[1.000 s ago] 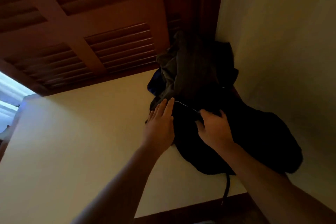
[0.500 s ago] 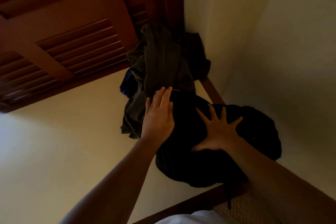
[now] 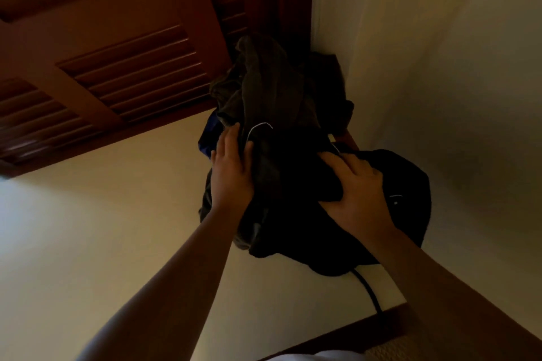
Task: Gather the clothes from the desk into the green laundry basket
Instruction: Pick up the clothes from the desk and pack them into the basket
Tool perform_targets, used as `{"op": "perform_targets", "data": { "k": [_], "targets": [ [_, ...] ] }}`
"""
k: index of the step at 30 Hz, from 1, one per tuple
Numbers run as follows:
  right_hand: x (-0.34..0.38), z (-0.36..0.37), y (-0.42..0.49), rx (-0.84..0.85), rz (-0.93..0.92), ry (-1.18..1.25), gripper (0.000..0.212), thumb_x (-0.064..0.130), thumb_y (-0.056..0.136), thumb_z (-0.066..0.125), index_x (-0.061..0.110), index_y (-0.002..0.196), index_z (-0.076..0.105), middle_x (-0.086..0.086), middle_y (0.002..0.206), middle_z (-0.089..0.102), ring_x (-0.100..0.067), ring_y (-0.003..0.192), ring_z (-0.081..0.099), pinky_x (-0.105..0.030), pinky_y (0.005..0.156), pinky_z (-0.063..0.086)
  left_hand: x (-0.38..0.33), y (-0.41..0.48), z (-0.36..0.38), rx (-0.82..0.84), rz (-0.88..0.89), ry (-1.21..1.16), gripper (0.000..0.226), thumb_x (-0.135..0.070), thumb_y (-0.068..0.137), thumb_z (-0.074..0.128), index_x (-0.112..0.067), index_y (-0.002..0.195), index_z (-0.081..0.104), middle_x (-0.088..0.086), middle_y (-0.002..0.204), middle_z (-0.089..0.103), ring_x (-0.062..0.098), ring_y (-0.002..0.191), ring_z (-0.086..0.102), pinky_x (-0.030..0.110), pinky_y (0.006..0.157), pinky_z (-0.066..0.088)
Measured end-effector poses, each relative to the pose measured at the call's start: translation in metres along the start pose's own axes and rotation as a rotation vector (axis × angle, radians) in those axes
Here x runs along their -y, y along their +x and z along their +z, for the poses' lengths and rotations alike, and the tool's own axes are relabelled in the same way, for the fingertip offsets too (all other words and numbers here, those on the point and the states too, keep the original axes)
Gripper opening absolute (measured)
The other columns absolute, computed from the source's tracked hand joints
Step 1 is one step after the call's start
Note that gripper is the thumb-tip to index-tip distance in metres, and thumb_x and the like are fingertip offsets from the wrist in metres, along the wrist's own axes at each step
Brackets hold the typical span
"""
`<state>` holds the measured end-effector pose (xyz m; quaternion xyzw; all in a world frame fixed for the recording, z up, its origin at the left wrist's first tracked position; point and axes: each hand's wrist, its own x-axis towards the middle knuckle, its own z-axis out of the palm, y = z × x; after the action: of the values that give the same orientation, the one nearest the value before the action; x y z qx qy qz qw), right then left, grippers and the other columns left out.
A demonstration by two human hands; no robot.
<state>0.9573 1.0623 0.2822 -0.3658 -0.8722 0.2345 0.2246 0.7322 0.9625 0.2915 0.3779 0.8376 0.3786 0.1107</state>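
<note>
Since half a second earlier, the right hand (image 3: 359, 193) had gone from lying spread on the black garment (image 3: 293, 214) to bunching it, fingers and thumb curled into a fold of cloth. We saw the left hand (image 3: 231, 167) with fingers straight, pressed flat against the olive-grey garment (image 3: 264, 82), gripping nothing. The clothes lay heaped on the cream counter (image 3: 102, 228), in the corner between the louvred wooden shutter (image 3: 117, 61) and the wall (image 3: 440, 97), a blue garment (image 3: 205, 141) showing at the left. A black cord (image 3: 368, 287) trailed from under the heap toward the counter's front edge.
</note>
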Motion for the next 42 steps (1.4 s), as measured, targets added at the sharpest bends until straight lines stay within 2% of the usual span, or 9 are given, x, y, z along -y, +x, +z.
{"op": "perform_targets", "data": {
  "k": [2,5,12,17,22,27,31,36,42],
  "targets": [
    [-0.001,0.010,0.009,0.243,0.061,-0.185,0.093,0.077,0.077,0.060,0.051,0.155,0.019,0.000,0.160,0.034,-0.038,0.143,0.035,-0.075,0.107,0.028,-0.005,0.020,-0.001,-0.025,-0.001,0.008,0.056,-0.048,0.109,0.038,-0.026,0.160,0.028,0.004,0.165,0.033,0.024,0.153,0.028,0.056,0.121,0.031],
    [-0.016,0.031,0.011,0.505,0.144,-0.327,0.118,0.089,0.068,0.057,0.059,0.149,-0.024,0.004,0.171,-0.009,-0.042,0.155,-0.007,-0.088,0.104,0.000,-0.024,0.047,0.000,-0.043,0.022,0.056,0.060,-0.048,0.107,0.043,-0.028,0.161,0.026,0.003,0.167,0.027,0.026,0.155,0.023,0.058,0.122,0.028],
    [-0.033,0.055,0.022,0.588,0.185,-0.351,0.119,0.102,0.057,0.038,0.061,0.139,-0.038,0.006,0.169,-0.023,-0.042,0.154,-0.018,-0.090,0.102,0.003,-0.039,0.123,0.036,0.262,-0.027,0.501,0.099,-0.074,0.088,0.057,-0.049,0.160,-0.005,0.007,0.172,-0.015,0.042,0.156,-0.016,0.081,0.113,-0.001],
    [-0.039,0.060,0.023,0.600,0.191,-0.376,0.122,0.100,0.058,0.043,0.060,0.137,-0.040,0.006,0.166,-0.031,-0.041,0.152,-0.023,-0.088,0.104,0.000,-0.045,0.158,0.060,0.412,-0.084,0.738,0.133,-0.092,0.062,0.066,-0.058,0.150,-0.027,0.006,0.163,-0.040,0.058,0.148,-0.023,0.090,0.103,-0.002],
    [-0.041,0.060,0.031,0.646,0.197,-0.420,0.124,0.094,0.063,0.053,0.057,0.143,-0.036,0.005,0.164,-0.032,-0.041,0.153,-0.015,-0.084,0.107,0.004,-0.032,0.171,0.063,0.551,-0.167,0.715,0.125,-0.081,0.069,0.073,-0.059,0.153,-0.016,0.007,0.170,-0.014,0.058,0.149,0.006,0.087,0.102,0.021],
    [-0.039,0.060,0.038,0.634,0.189,-0.421,0.121,0.091,0.066,0.056,0.055,0.149,-0.025,0.003,0.167,-0.022,-0.041,0.153,-0.003,-0.081,0.108,0.007,-0.018,0.159,0.064,0.414,-0.014,0.821,0.094,-0.036,0.094,0.072,-0.046,0.159,0.005,0.015,0.163,0.016,0.050,0.139,0.033,0.065,0.101,0.045],
    [-0.039,0.061,0.038,0.573,0.184,-0.413,0.113,0.091,0.066,0.051,0.056,0.149,-0.018,0.000,0.170,-0.005,-0.042,0.151,0.011,-0.077,0.109,0.015,-0.020,0.149,0.050,0.342,0.086,0.730,0.078,-0.024,0.094,0.067,-0.042,0.156,0.023,0.013,0.149,0.035,0.043,0.123,0.049,0.052,0.083,0.052],
    [-0.037,0.059,0.030,0.512,0.146,-0.370,0.092,0.083,0.067,0.046,0.047,0.150,0.026,-0.004,0.156,0.045,-0.045,0.129,0.050,-0.073,0.093,0.037,-0.037,0.116,0.008,0.109,0.157,0.532,0.075,-0.014,0.090,0.062,-0.042,0.152,0.032,0.008,0.138,0.047,0.037,0.115,0.056,0.043,0.072,0.050],
    [-0.009,0.036,0.030,0.490,0.110,-0.297,0.085,0.067,0.077,0.070,0.047,0.149,0.028,0.003,0.157,0.036,-0.038,0.138,0.039,-0.063,0.105,0.031,-0.034,0.048,-0.056,-0.084,0.162,0.319,0.071,-0.015,0.088,0.063,-0.043,0.149,0.040,0.002,0.136,0.051,0.033,0.118,0.056,0.046,0.071,0.056]
  ]
}}
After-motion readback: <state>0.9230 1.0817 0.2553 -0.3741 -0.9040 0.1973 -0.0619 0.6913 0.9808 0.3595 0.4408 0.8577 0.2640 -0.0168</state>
